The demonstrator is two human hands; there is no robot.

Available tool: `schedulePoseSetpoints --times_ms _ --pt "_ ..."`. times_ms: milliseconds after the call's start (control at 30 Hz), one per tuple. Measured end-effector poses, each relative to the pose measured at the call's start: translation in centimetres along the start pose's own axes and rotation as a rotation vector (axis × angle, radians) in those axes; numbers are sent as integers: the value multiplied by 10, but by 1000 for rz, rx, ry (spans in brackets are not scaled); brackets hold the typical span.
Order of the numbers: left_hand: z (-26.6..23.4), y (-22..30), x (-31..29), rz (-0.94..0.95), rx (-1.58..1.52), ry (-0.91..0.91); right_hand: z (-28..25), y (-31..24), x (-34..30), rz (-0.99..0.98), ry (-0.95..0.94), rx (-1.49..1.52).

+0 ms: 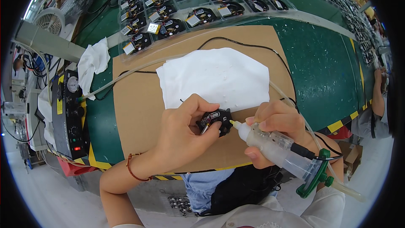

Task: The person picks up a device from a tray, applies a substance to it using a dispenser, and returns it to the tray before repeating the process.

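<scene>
Left hand (179, 133) fingers pinching small black part (216, 121) just below white cloth (215, 77), right hand (274, 122) fingers wrapped around glue syringe (274, 145), nozzle touching the part

A small black round part (215, 120) with an exposed circuit board is sitting tilted above the brown cardboard sheet (139, 109). A translucent glue syringe (274, 145) is pointing its pale nozzle at the part's right edge.

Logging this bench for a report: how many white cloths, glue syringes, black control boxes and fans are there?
White cloths: 2
Glue syringe: 1
Black control box: 1
Fan: 1
Total: 5
</scene>
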State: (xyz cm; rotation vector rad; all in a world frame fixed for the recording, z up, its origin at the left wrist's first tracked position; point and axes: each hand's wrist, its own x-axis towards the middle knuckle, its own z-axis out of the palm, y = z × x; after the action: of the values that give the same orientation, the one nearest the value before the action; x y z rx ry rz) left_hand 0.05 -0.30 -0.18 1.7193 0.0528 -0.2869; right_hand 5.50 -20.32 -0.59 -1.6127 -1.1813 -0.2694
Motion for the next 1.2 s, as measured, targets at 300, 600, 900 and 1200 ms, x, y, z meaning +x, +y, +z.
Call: schedulePoseSetpoints --times_ms 300,600,900,1200 --pt "0 0 -1 8 -7 -3 1 -1 -2 -4 12 29" --pt "2 -1 -1 19 3 3 -1 0 -2 8 14 40" --pt "3 -5 1 53 -61 77 1 1 0 -21 13 64" --pt "-4 -6 0 135 59 -20 -1 8 0 -134 294 94"
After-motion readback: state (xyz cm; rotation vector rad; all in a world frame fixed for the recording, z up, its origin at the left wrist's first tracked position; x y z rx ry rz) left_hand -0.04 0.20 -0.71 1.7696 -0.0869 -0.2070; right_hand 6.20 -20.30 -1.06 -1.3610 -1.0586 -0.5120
